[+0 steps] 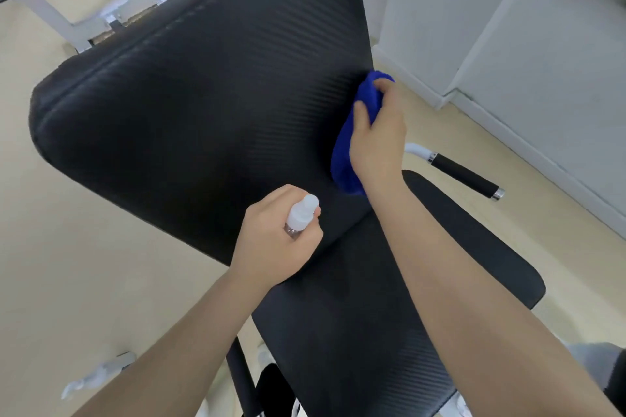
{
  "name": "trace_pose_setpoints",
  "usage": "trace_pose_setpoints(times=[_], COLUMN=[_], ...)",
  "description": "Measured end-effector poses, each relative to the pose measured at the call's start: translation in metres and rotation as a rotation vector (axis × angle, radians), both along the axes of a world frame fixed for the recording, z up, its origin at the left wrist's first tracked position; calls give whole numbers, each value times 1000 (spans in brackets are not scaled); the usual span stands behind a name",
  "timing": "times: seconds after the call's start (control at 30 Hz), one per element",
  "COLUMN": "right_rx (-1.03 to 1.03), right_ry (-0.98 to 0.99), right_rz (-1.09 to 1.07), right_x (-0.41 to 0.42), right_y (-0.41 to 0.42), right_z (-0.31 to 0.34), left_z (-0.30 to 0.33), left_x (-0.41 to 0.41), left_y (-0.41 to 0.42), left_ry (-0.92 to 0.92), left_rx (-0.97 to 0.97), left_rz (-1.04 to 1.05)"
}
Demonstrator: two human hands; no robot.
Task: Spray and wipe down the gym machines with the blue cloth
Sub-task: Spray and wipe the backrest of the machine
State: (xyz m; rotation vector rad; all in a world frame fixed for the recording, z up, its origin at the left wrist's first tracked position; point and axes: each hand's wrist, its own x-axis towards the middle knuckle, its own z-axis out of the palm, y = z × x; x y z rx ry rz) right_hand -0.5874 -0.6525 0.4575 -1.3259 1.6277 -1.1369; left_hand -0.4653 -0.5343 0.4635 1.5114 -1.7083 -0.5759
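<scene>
Left hand [271, 244] grips small clear white-capped spray bottle [300, 216]; right hand [377, 139] clamps crumpled blue cloth [342, 159] against black textured padded backrest [189, 105].

Right hand [377, 140]: pressing the blue cloth [342, 162] against the right edge of the black back pad [203, 105].
Left hand [274, 244]: gripping a small spray bottle [301, 213] over the pad.
Seat pad [355, 332]: lying beneath both forearms.
</scene>
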Motion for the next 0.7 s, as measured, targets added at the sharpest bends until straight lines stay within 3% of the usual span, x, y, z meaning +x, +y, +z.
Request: trace_pose_setpoints(times=[0.1, 0.37, 0.47, 0.57, 0.63, 0.7], right_rx=[-100, 106, -96, -343, -352, -225], right_ry=[4, -102, -17, 175, 167, 81], right_rz=[120, -155, -51, 115, 49, -97], right_x=[12, 0, 19, 39, 34, 20], right_y=[6, -9, -5, 4, -2, -15], right_z=[12, 4, 33, 49, 45, 37], left_z=[1, 14, 18, 19, 18, 20], left_x=[-3, 7, 6, 8, 16, 26], left_y=[-2, 1, 6, 9, 13, 17], left_ry=[-16, 55, 161, 139, 101, 82], left_rx=[5, 106, 180, 117, 78, 80], left_rz=[19, 100, 145, 87, 37, 31])
